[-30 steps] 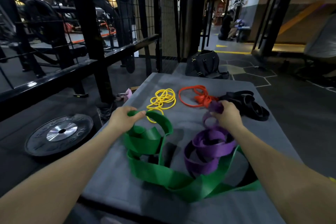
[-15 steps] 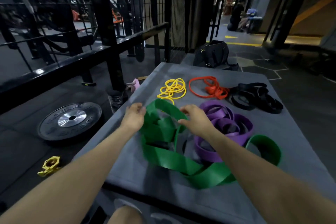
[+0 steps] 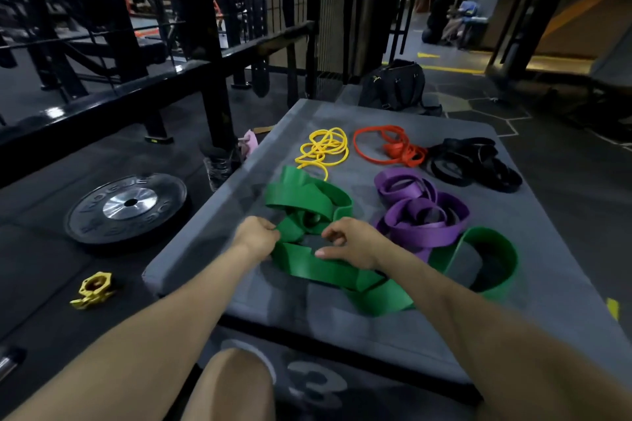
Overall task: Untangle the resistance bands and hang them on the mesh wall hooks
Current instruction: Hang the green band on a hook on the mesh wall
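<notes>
- The green resistance band (image 3: pixel 309 196) lies directly under and ahead of my hands at mid-frame on the grey padded platform (image 3: pixel 376 331). Its bunched coils sit toward the upper left of the hands, and its long run sweeps down to the right, ending in an open loop at centre right.
- My left hand (image 3: pixel 256 236) has its fingers curled round a fold of the green band at the near edge of the bunch, gripping it.
- My right hand (image 3: pixel 349 243) is just beside it, the two hands close together but not touching. Its fingers are loosely curled above the flat strip and the thumb looks to press on it, though the blur leaves me unsure whether it actually pinches.
- The purple band (image 3: pixel 420 212) lies just right of the right hand, and I judge it overlaps the green run at its lower edge, so pulling green rightward could drag it.
- The yellow band (image 3: pixel 323 149), orange band (image 3: pixel 390 147) and black band (image 3: pixel 475 164) sit in a row toward the upper part of the platform, apart from the green one.
- The mesh wall (image 3: pixel 328 7) stands at upper centre, beyond the platform's far end; I cannot make out the hooks.
- A weight plate (image 3: pixel 126 207) and yellow collar (image 3: pixel 94 289) lie on the floor at left, out of the way.
</notes>
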### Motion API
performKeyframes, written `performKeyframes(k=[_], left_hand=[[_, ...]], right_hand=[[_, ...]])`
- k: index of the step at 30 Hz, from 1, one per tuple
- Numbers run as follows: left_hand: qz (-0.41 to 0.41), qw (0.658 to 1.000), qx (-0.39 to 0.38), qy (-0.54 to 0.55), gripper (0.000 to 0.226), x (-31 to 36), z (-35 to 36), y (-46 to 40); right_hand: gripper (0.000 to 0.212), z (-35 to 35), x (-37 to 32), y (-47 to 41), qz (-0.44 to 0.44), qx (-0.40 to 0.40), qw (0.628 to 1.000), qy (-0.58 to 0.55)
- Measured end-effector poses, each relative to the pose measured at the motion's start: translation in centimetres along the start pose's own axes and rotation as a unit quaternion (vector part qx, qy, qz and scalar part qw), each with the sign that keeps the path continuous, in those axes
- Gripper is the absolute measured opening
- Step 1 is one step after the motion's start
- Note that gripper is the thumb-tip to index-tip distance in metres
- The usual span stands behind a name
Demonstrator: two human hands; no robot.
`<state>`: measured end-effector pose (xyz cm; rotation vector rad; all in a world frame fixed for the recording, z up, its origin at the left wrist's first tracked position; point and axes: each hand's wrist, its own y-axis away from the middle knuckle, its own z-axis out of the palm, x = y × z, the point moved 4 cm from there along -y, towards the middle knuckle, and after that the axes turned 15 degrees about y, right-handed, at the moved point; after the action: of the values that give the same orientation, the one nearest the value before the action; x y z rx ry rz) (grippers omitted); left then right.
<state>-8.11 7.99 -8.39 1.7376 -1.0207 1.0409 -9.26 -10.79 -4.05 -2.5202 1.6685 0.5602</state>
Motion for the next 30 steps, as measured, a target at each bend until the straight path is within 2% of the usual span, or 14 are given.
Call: performKeyframes(k=[2, 6, 10, 17, 20, 23, 27, 30], left_hand=[[-0.007, 0.999, 0.007, 0.047, 0.009, 0.4, -0.3, 0.8], [-0.012, 0.988, 0.017, 0.152, 0.022, 2.3, -0.8, 3.1], [-0.002, 0.984, 0.032, 0.173, 0.017, 3.7, -1.8, 5.1], [0.048, 0.98, 0.038, 0.187, 0.014, 5.8, -4.1, 9.8], [0.085, 0.973, 0.064, 0.207, 0.007, 7.0, -5.7, 11.6], [0.119, 0.964, 0.096, 0.219, 0.02, 7.9, -8.0, 13.0], [0.147, 0.95, 0.128, 0.243, 0.012, 9.9, -11.1, 15.4], [0.172, 0.944, 0.144, 0.24, 0.017, 11.5, -12.9, 16.8]], right_hand=[[0.053, -0.1, -0.1, 1.0, -0.004, -0.019, 1.0, 0.001], [0.063, 0.1, -0.6, 3.4, -0.034, -0.05, 0.996, 0.073], [0.066, 0.1, -1.1, 5.1, -0.023, -0.006, 0.986, 0.162], [0.043, -2.4, -3.2, 8.6, -0.037, 0.071, 0.988, 0.133], [0.044, -3.4, -4.9, 9.9, -0.048, 0.106, 0.984, 0.135], [0.046, -5.0, -7.1, 11.2, -0.069, 0.144, 0.979, 0.125], [0.038, -7.0, -10.1, 12.1, -0.097, 0.173, 0.975, 0.096], [0.036, -8.3, -12.1, 12.5, -0.104, 0.198, 0.971, 0.085]])
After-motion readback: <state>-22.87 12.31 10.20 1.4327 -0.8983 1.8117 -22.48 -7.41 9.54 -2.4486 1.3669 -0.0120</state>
